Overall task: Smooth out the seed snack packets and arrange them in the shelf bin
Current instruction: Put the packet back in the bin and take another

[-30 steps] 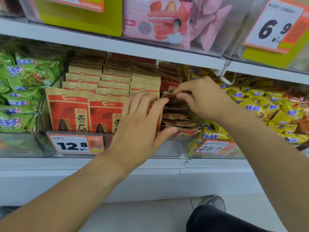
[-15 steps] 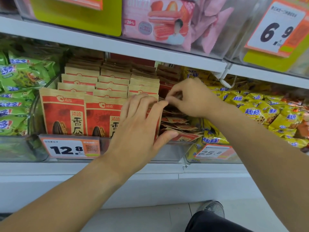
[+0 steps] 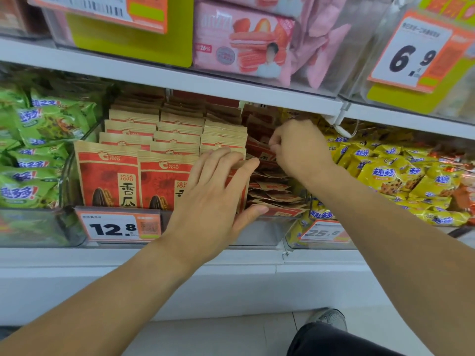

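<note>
Far left: green snack bags (image 3: 38,150), heaped in a clear bin on the shelf (image 3: 180,255).

Centre: clear shelf bin (image 3: 259,232) with a price tag (image 3: 120,227) reading 12.8 on its front. Inside, red-and-tan seed packets (image 3: 108,176) stand upright in neat rows at the left and middle.

Left hand (image 3: 216,201): fingers straight and spread, laid flat against the front upright packet of the third row, thumb along the bin's front edge; gripping nothing.

Right part of the same bin: loose seed packets (image 3: 272,191) lying flat and jumbled in a pile.

Right hand (image 3: 300,147): above that pile, fingers curled, pinching the top edge of one tilted packet (image 3: 259,150).

Far right: yellow snack bags (image 3: 401,181) in the neighbouring bin, price tag 25.8.

Upper shelf: pink wafer packs (image 3: 244,44), price card (image 3: 413,52) reading 6.9.
</note>
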The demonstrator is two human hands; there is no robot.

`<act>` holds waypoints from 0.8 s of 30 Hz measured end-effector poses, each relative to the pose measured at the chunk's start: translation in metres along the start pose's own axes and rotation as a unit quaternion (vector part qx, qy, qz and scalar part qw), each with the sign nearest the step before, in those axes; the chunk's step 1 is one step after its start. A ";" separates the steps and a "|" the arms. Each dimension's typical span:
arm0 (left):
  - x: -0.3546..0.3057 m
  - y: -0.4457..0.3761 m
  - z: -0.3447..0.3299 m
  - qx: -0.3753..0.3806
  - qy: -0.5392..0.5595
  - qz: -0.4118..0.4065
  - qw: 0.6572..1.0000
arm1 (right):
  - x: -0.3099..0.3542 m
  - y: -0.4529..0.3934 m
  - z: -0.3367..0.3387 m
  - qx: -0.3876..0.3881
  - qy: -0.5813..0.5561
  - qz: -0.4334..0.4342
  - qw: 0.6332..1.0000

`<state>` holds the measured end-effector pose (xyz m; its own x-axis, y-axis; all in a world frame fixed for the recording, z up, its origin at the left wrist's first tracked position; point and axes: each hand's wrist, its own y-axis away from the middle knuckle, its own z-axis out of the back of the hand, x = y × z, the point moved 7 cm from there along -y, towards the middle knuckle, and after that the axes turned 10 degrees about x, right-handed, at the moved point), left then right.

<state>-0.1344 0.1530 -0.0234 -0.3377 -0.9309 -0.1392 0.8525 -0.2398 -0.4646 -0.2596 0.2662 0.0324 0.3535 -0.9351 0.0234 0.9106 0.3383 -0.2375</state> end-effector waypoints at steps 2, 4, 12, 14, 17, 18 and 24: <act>0.000 0.000 0.000 0.004 -0.001 -0.002 1.000 | -0.002 0.011 0.005 -0.008 0.000 0.014 1.000; -0.001 0.000 0.000 0.007 -0.002 0.000 1.000 | -0.002 0.025 0.013 -0.031 -0.013 0.038 0.999; -0.005 0.008 0.008 0.006 0.054 -0.004 0.999 | 0.002 0.094 0.053 -0.177 -0.110 0.091 0.974; -0.006 0.012 0.016 -0.008 0.083 -0.007 0.996 | -0.008 0.107 0.063 -0.197 -0.194 0.068 0.959; -0.008 0.021 0.032 -0.049 0.119 -0.008 0.992 | -0.021 0.131 0.087 -0.291 -0.276 0.062 0.914; -0.007 0.024 0.037 -0.066 0.136 -0.002 0.988 | -0.026 0.138 0.094 -0.324 -0.300 0.062 0.895; -0.002 0.046 0.058 -0.067 0.330 0.066 0.939 | -0.043 0.147 0.101 -0.290 -0.456 0.052 0.840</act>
<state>-0.0713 0.1284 0.0059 -0.4440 -0.5653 -0.6952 0.8614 -0.0556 -0.5049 -0.1196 0.3669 0.0948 0.6823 -0.3458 0.6442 0.7005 0.0568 -0.7114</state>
